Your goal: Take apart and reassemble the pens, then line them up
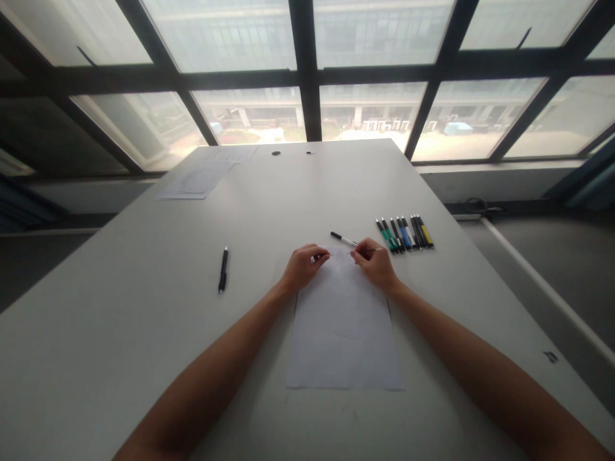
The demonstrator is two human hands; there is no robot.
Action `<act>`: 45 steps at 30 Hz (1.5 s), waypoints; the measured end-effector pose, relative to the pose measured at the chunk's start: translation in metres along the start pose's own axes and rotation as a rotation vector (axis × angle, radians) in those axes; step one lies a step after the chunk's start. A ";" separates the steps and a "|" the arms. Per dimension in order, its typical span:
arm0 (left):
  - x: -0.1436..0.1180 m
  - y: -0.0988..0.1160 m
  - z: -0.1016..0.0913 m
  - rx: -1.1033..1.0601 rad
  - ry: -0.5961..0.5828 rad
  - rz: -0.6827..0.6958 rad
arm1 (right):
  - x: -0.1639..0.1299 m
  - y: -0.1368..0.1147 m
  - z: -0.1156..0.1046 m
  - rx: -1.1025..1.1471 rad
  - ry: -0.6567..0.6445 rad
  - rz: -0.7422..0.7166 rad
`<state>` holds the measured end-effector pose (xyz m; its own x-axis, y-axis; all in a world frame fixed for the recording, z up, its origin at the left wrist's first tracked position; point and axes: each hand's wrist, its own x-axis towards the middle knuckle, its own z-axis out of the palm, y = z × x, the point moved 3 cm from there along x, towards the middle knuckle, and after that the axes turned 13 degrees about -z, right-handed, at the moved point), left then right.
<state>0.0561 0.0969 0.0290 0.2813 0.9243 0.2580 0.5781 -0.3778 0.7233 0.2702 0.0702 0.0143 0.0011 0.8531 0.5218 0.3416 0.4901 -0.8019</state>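
Observation:
My right hand (378, 264) grips a black-and-white pen (343, 240), whose free end points up and to the left. My left hand (303, 267) is closed, its fingertips pinching a small thin piece (325, 257) that is too small to identify. Both hands hover over the top edge of a white sheet of paper (343, 326), a few centimetres apart. The sheet lies flat on the grey table (120, 333) between my forearms.
A row of several pens (405, 234) with green, blue, black and yellow grips lies just right of my right hand. A single black pen (223, 269) lies to the left. More sheets of paper (202, 177) rest at the far left corner, below the windows.

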 end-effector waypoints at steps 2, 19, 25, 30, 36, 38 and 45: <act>0.000 -0.001 -0.001 -0.008 0.016 -0.002 | 0.001 -0.004 -0.002 -0.005 0.029 -0.034; 0.002 -0.002 -0.001 -0.008 0.054 0.054 | 0.003 0.001 -0.006 0.094 0.131 0.055; 0.002 -0.004 -0.001 -0.036 0.054 0.040 | 0.004 0.006 -0.011 0.141 0.230 0.087; 0.002 -0.001 -0.003 -0.067 0.085 0.059 | 0.002 -0.003 -0.008 0.177 0.160 0.030; -0.004 0.011 -0.007 -0.072 0.114 0.160 | -0.002 -0.021 -0.006 0.146 0.039 -0.114; -0.005 0.014 -0.008 -0.076 0.123 0.172 | -0.002 -0.024 -0.006 0.135 0.027 -0.126; -0.006 0.017 -0.009 -0.083 0.111 0.191 | -0.004 -0.026 -0.004 0.144 0.013 -0.136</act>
<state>0.0571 0.0853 0.0457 0.2908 0.8382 0.4613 0.4559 -0.5453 0.7034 0.2650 0.0535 0.0341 -0.0236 0.7751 0.6314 0.2010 0.6223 -0.7565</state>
